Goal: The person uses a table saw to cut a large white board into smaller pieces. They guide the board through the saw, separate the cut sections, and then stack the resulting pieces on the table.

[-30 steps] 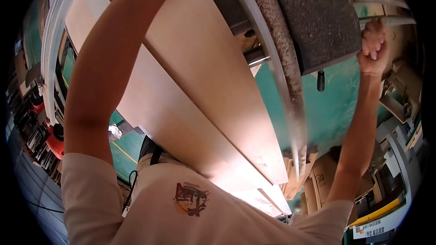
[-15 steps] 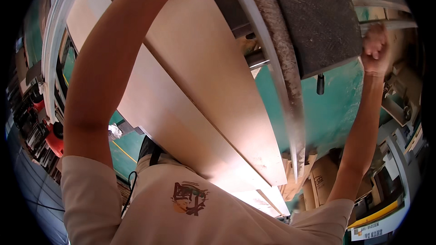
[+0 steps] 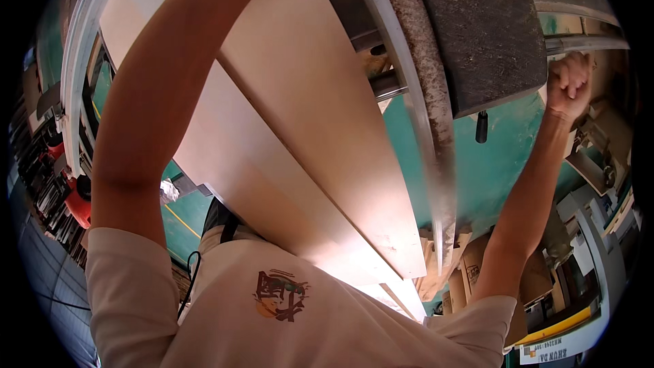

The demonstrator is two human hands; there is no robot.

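My right hand [image 3: 571,86] is curled into a fist beside the corner of a dark, rough-topped machine table [image 3: 487,41], just under a metal rail [image 3: 589,42]. Whether anything is inside those fingers is hidden. My left arm [image 3: 153,109] reaches across two pale wooden panels, and its hand lies beyond the upper edge of the view. The wider panel [image 3: 320,116] rests alongside the nearer panel [image 3: 252,163], with a dark line between them. Both run from the top of the picture down toward my right side.
A curved metal rail [image 3: 436,129] runs between the panels and the dark table. A black handle [image 3: 481,127] hangs below that table. The floor [image 3: 497,163] is green. Cardboard boxes [image 3: 538,276] stand at the lower right, and red equipment [image 3: 78,204] sits at the left.
My right hand has shifted slightly down and right in the picture, its fist now clearer than the earlier blur. The whole view has moved a little; the panels look otherwise unchanged.
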